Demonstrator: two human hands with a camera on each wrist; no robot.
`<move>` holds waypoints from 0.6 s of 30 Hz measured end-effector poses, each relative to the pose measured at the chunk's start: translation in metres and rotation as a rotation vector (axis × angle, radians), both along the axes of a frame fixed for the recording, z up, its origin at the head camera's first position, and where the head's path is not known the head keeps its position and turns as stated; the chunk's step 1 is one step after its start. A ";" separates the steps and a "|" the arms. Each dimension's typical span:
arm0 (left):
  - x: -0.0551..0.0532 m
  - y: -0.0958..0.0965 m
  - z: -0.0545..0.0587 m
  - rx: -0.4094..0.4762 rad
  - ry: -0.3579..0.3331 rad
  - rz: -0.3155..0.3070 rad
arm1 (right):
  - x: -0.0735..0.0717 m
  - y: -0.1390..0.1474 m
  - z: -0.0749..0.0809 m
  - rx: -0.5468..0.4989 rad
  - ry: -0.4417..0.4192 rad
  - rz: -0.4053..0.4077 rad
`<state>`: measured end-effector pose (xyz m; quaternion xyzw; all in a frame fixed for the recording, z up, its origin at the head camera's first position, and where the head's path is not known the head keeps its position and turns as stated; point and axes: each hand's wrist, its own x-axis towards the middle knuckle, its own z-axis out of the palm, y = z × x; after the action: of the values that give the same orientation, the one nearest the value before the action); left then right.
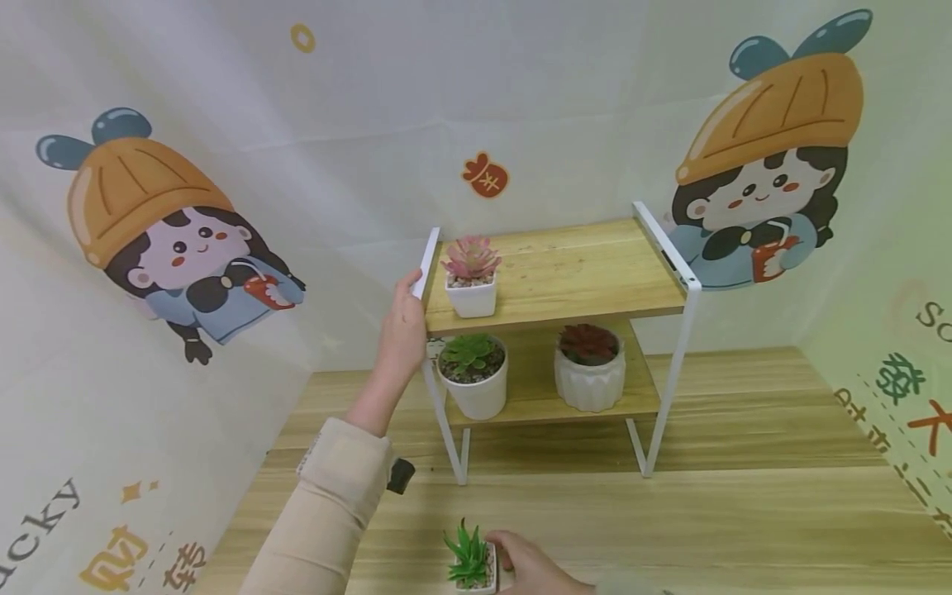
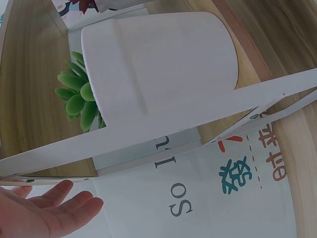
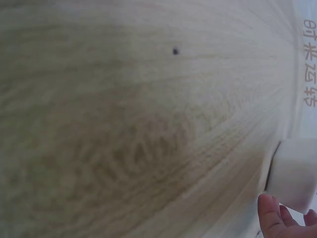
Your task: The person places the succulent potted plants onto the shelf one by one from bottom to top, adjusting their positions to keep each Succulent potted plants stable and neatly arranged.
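Note:
At the upper left side of a two-tier shelf (image 1: 565, 264), my left hand (image 1: 404, 326) rests against the white metal frame. Its fingers look loosely extended in the left wrist view, beside the shelf's edge. Low in the head view, my right hand (image 1: 537, 568) grips a small potted succulent (image 1: 468, 558) with spiky green leaves and a square white pot. In the right wrist view, fingertips of that hand touch the white pot (image 3: 293, 173). A pink succulent in a square white pot (image 1: 472, 277) stands on the top board, at the left end.
On the lower board stand a green succulent in a round white pot (image 1: 476, 380) and a dark red one in a ribbed white pot (image 1: 590, 372). A small black object (image 1: 400, 476) shows beside the left sleeve. Printed cloth (image 1: 550, 107) hangs behind the wooden tabletop (image 1: 744, 512).

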<state>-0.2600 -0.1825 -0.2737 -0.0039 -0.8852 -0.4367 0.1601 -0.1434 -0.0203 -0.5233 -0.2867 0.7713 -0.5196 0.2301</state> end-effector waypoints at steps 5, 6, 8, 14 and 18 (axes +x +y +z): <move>-0.001 -0.001 -0.001 -0.009 0.009 -0.007 | -0.004 -0.001 -0.003 -0.031 -0.082 0.013; -0.001 -0.001 -0.001 -0.006 0.010 -0.007 | -0.005 -0.002 -0.004 -0.038 -0.097 0.009; -0.001 -0.001 -0.001 -0.002 0.011 -0.008 | -0.005 -0.003 -0.005 -0.048 -0.115 0.003; -0.001 -0.001 0.000 -0.005 0.005 -0.009 | -0.006 -0.005 -0.008 -0.078 -0.140 -0.010; -0.001 -0.001 0.000 0.004 0.012 -0.017 | -0.006 -0.006 -0.008 -0.084 -0.158 -0.019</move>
<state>-0.2606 -0.1833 -0.2740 -0.0137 -0.8834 -0.4397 0.1616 -0.1490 -0.0259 -0.5309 -0.2467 0.7309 -0.5748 0.2732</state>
